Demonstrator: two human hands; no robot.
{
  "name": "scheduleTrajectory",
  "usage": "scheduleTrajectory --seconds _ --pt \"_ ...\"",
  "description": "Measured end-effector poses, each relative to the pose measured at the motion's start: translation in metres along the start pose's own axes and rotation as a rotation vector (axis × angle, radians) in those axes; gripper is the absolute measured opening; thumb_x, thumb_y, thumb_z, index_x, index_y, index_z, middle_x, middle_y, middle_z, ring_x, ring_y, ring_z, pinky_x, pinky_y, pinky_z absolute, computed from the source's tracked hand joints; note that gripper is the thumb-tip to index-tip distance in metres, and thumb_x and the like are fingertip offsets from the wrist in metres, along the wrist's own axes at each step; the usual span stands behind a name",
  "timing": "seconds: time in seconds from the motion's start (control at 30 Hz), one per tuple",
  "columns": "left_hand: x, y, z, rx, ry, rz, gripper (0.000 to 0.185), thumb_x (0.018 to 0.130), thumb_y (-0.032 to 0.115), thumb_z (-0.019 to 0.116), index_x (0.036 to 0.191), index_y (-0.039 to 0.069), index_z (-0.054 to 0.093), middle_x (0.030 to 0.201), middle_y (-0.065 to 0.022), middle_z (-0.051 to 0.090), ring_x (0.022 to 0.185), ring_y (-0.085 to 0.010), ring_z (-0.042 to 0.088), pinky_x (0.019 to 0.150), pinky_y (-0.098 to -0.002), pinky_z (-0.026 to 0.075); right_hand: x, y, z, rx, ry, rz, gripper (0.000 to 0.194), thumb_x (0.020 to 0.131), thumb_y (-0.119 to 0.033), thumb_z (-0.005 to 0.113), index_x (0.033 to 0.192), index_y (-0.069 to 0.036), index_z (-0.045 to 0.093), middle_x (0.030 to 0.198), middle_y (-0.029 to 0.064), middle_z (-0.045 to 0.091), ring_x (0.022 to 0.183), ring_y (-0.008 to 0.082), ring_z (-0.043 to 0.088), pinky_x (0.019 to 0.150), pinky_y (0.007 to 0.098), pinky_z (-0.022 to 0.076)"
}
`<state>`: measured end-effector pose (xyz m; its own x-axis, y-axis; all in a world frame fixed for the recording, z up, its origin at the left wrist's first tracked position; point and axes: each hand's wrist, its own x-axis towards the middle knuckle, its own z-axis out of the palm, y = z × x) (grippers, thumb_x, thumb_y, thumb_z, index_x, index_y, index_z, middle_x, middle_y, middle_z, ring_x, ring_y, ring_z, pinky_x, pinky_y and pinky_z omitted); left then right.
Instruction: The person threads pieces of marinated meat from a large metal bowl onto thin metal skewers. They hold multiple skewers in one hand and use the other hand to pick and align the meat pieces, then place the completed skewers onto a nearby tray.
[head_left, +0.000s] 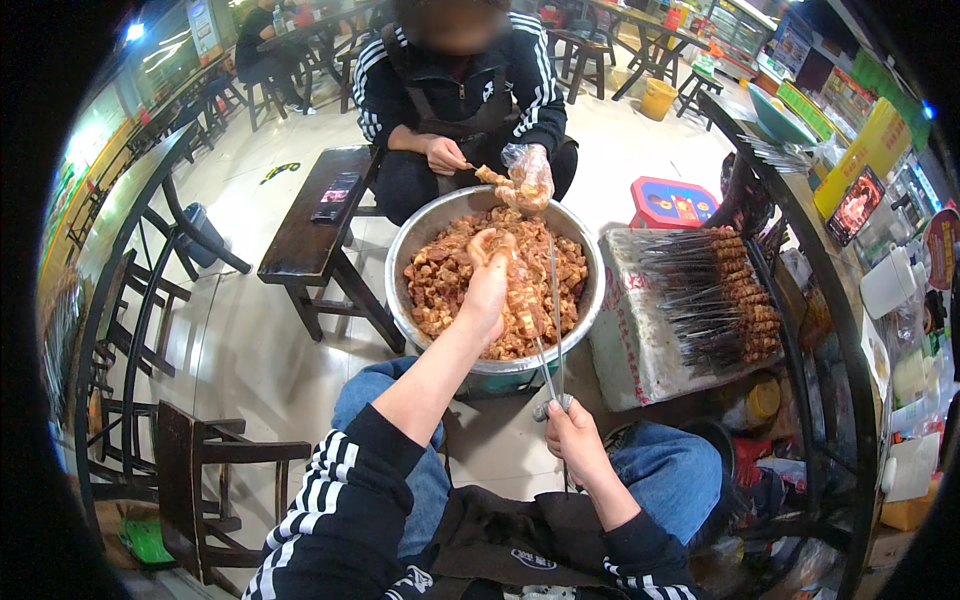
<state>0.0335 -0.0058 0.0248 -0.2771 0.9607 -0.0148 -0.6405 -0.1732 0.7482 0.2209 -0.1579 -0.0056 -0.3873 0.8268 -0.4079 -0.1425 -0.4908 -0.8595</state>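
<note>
A large round metal basin (397, 307) full of seasoned raw meat pieces (435, 292) stands between my knees and a co-worker. My left hand (489, 281) is over the meat, its fingers curled among the pieces; whether it grips one is hard to tell. In my right hand (576, 435), below the basin's near rim, are the ends of metal skewers (556, 337). One skewer carries threaded meat (525, 311) close to my left hand; another looks bare. Across the basin, the co-worker's hands (529, 180), one in a clear plastic glove, hold a skewer with meat.
Many loaded meat skewers (697, 292) lie on a white foam box (622, 330) at the right. A dark wooden bench (307, 247) with a phone stands left. A wooden chair (180, 487) is lower left. The right-hand table (832, 262) holds bottles and a propped phone.
</note>
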Motion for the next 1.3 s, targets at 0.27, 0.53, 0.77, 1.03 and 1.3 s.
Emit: scheduleTrajectory --seconds 0.27,0.53,0.77,1.03,1.3 --pt "-0.017 0.024 0.005 1.076 -0.25 0.346 0.014 0.088 0.01 0.057 0.088 0.001 0.067 0.14 -0.0094 0.032 0.114 -0.0187 0.049 0.092 -0.029 0.042 -0.004 -0.002 0.007 -0.785 0.366 -0.394 0.025 0.094 -0.021 0.053 0.083 0.002 0.049 0.069 0.021 0.055 0.065 0.0377 0.055 0.059 0.0427 0.0429" --pt "0.017 0.099 -0.031 -0.082 -0.087 0.09 0.014 0.091 0.014 0.059 0.1 0.004 0.063 0.09 -0.0045 0.065 0.078 -0.0119 0.06 0.072 -0.0261 0.049 -0.012 -0.009 -0.002 -0.824 0.409 -0.392 0.019 0.089 -0.016 0.058 0.086 0.002 0.051 0.071 0.0252 0.058 0.07 0.0446 0.058 0.058 0.046 0.0437" --pt "0.022 0.099 -0.055 -0.258 -0.09 -0.135 0.012 0.091 0.017 0.061 0.095 0.006 0.063 0.084 -0.0021 0.066 0.068 -0.0102 0.06 0.061 -0.0234 0.05 -0.016 -0.013 -0.014 0.269 -0.023 -0.074 0.01 0.099 -0.022 0.046 0.105 -0.013 0.047 0.069 0.0033 0.055 0.049 0.0033 0.03 0.042 0.0182 0.0214" --pt "-0.004 0.055 -0.015 0.322 -0.166 -0.199 0.021 0.097 0.018 0.05 0.097 0.001 0.062 0.088 -0.0072 0.062 0.071 -0.0085 0.056 0.063 -0.0218 0.05 -0.024 -0.024 -0.011 0.491 -0.244 -0.021 0.009 0.099 -0.021 0.046 0.104 -0.014 0.047 0.058 -0.0016 0.04 0.045 0.0057 0.029 0.042 0.0208 0.0229" --pt "-0.003 0.028 -0.044 1.8 -0.327 0.116 0.027 0.078 0.009 0.06 0.104 0.005 0.063 0.094 -0.0215 0.065 0.091 -0.0353 0.063 0.081 -0.0422 0.049 -0.026 -0.022 -0.021 0.666 -0.214 -0.058 0.012 0.101 -0.022 0.041 0.1 -0.012 0.049 0.055 -0.005 0.033 0.046 0.006 0.026 0.042 0.0212 0.0241"
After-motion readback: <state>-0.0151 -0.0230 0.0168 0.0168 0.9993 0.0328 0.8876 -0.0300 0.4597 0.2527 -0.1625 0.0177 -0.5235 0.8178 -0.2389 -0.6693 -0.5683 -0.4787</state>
